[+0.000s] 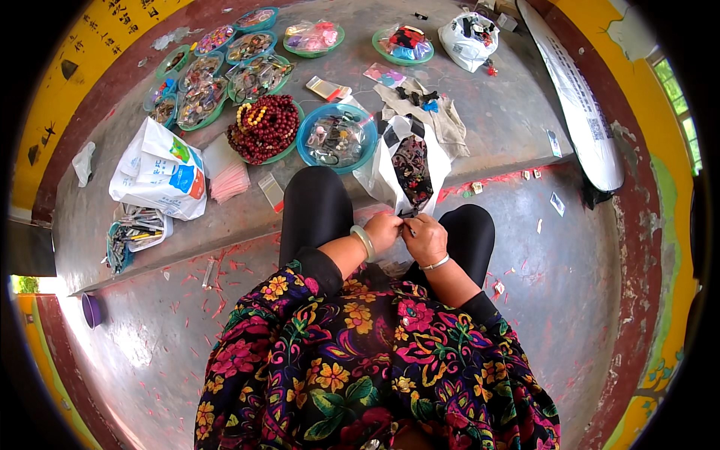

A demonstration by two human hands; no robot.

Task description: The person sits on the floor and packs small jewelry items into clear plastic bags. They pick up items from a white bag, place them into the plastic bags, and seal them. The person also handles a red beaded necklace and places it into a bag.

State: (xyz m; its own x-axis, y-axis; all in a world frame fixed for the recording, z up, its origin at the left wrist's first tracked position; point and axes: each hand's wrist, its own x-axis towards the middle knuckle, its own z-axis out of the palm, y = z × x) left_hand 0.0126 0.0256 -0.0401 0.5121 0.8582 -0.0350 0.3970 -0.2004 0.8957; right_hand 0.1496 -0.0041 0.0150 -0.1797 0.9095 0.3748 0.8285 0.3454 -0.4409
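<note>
My left hand (383,232), with a pale bangle (364,243) on its wrist, meets my right hand (426,239) between my knees. The fingers of both are closed in a pinch around something small and dark that I cannot make out. A thin bracelet (435,263) circles my right wrist. Just beyond the fingertips stands an opened white plastic bag (384,166), full of dark strands with reddish bits (412,166). Behind it lies a beige cloth (448,129) with black pieces and a blue one on top.
On the raised ledge (502,112) sit a blue basin of packets (301,139), dark red bead strings (261,142), and several bowls of small goods. A printed white bag (142,176) and a container of pens (154,229) stand left. A long white board (574,97) lies right.
</note>
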